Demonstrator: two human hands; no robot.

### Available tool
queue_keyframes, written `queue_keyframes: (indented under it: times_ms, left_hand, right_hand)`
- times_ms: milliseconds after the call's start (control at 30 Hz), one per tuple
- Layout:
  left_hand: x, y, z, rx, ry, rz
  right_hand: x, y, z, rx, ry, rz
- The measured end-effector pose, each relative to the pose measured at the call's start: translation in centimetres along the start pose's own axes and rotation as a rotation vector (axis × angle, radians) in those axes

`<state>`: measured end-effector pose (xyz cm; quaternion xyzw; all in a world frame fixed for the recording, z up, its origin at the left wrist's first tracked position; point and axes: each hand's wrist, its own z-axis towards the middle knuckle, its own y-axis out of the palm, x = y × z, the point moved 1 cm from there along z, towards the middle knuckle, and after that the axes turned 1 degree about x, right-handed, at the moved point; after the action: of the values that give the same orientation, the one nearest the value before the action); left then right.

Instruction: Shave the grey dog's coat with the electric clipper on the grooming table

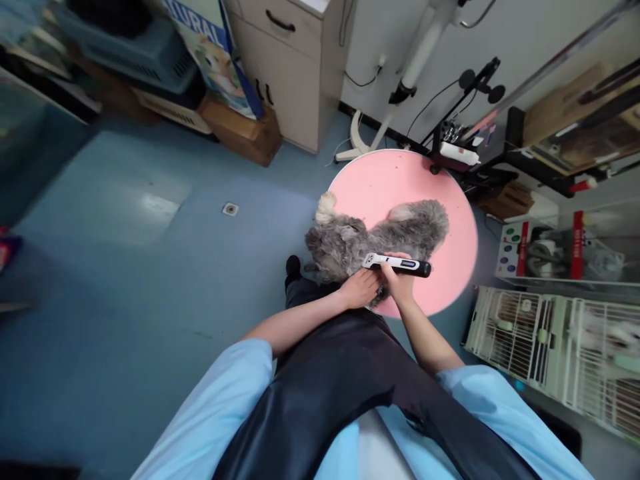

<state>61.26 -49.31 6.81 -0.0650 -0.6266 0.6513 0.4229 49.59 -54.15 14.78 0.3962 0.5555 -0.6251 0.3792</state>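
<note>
Right hand (399, 285) wraps around a slim white-and-black clipper (403, 265), its head over the fur of a curly grey dog (413, 230) on the round pink worktop (443, 283). Left hand (361, 289) lies just beside, against the dog, its grip unclear.

Right hand (400, 285): wrapped round a black-and-white clipper (403, 264), white end kinda right at the fur
Left hand (361, 289): laid against the coat just beside the clipper's head, grip hard to make out
Dog (333, 248): gray and shaggy, seen from above, lying or standing can't really be told
Table (373, 175): round, pink, mostly covered by the dog on the near side
Floor (200, 267): blue
Right side: wire cages (510, 333) lined up near the table
</note>
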Motion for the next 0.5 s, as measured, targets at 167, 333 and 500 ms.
queue_keyframes:
  times_ms: [167, 333, 500]
  left_hand:
    - [0.2, 1.4, 1.1, 0.056, 0.026, 0.016]
    - [0.3, 2.3, 1.8, 0.028, 0.012, -0.08]
    - [0.9, 2.5, 2.1, 0.066, -0.022, -0.17]
  right_hand:
    - [-0.2, 1.6, -0.8, -0.034, -0.04, -0.004]
    - [-1.7, 3.3, -0.6, -0.136, -0.008, 0.039]
    - [-1.8, 1.3, -1.3, -0.097, -0.096, 0.03]
